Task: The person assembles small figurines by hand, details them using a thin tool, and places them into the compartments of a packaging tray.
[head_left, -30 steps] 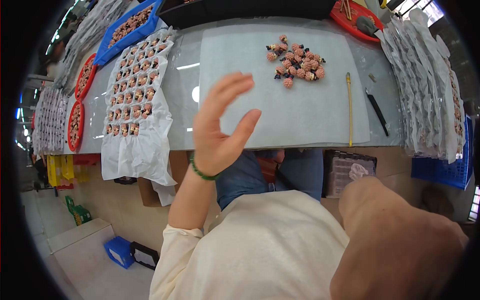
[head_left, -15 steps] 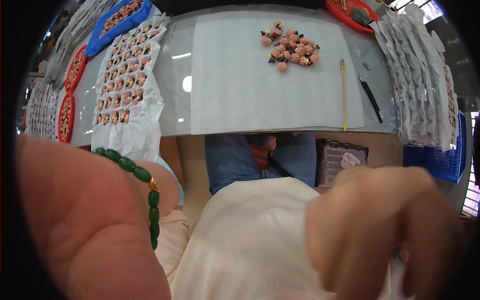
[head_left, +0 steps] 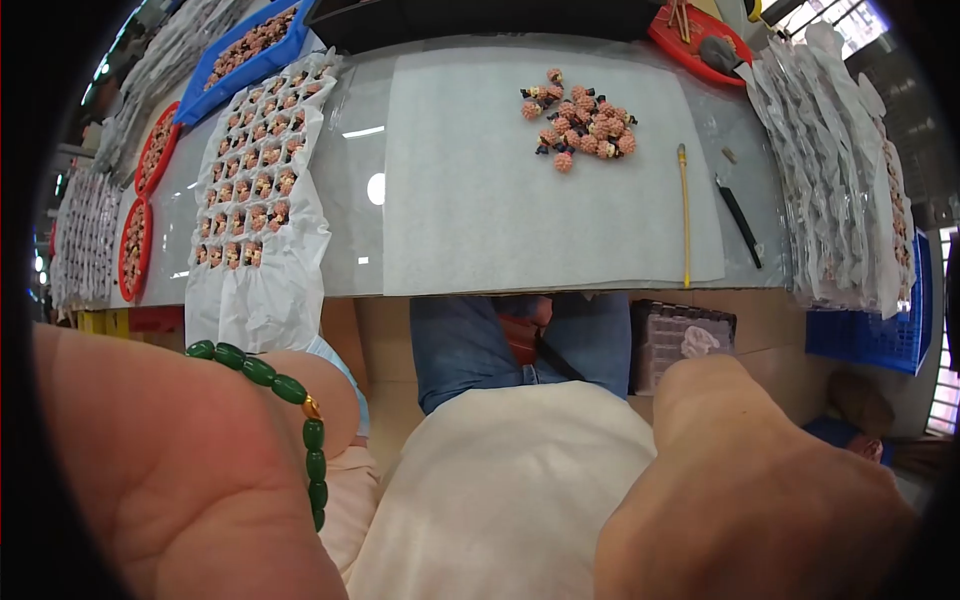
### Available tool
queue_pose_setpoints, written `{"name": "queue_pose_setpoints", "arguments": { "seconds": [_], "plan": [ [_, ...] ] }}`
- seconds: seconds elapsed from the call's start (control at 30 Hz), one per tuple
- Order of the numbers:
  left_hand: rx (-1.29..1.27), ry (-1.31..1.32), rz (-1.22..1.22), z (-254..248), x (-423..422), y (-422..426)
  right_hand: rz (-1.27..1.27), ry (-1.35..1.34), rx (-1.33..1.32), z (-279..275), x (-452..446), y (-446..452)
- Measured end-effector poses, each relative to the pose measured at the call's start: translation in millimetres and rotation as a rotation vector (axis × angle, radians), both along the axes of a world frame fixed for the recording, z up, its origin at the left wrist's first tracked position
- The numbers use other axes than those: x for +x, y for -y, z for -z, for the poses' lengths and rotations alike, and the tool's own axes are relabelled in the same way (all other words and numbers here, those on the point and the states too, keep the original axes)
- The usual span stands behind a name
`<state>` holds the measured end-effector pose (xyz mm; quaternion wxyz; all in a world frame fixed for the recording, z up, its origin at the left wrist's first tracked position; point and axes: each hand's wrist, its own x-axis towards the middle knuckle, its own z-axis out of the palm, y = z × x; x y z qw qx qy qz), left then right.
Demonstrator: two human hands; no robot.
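Note:
My left hand [head_left: 170, 470] fills the lower left, very close to the camera, with its palm side and wrist showing. Round that wrist runs a bracelet of green beads [head_left: 258, 371] with one gold bead. Its fingers fall outside the picture. On the lower right, my right hand [head_left: 750, 490] is also raised close to the camera, its fingers hidden. Neither hand shows anything held. Beyond them on the table, a loose pile of small figurines with bumpy pink heads [head_left: 598, 125] lies on a white sheet [head_left: 500, 220].
Left, a white compartment tray [head_left: 262, 310] holds rows of figurines. Behind stand a blue bin [head_left: 190, 105] and red trays [head_left: 143, 205]. A yellow-handled brush [head_left: 686, 220] and black pen-like tool [head_left: 738, 225] lie right, near stacked wrapped trays [head_left: 820, 200]. A red dish [head_left: 660, 40] sits behind.
The view has tilted, so the table sits slightly lower in the picture. My right hand has turned; its curled fingers, blurred before, are now out of sight. My left hand appears slightly lower.

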<state>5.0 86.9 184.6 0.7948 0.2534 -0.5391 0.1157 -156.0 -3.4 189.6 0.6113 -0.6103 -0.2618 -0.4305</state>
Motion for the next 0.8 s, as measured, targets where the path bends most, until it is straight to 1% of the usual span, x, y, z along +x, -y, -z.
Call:
{"name": "queue_pose_setpoints", "arguments": {
  "seconds": [0.33, 0.43, 0.6, 0.67, 0.8],
  "plan": [
    [-0.014, 0.039, -0.157, 1.7, 0.1, -9.3, -0.072, 0.074, -0.124, -10.9, 3.9, -6.2],
    [0.005, 0.045, -0.169, 1.3, -1.2, -9.4, -0.059, 0.089, -0.138, -13.3, 17.9, -4.5],
    [0.043, 0.075, -0.185, -0.9, -2.7, -6.2, -0.031, 0.133, -0.156, -22.9, 8.0, -4.7],
    [0.054, 0.076, -0.178, -1.0, -8.7, 6.4, -0.007, 0.137, -0.167, -17.0, 28.3, -12.0],
    [0.066, 0.074, -0.169, -0.6, -8.7, 11.3, 0.034, 0.143, -0.203, -20.0, 19.8, -6.5]
  ]
}}
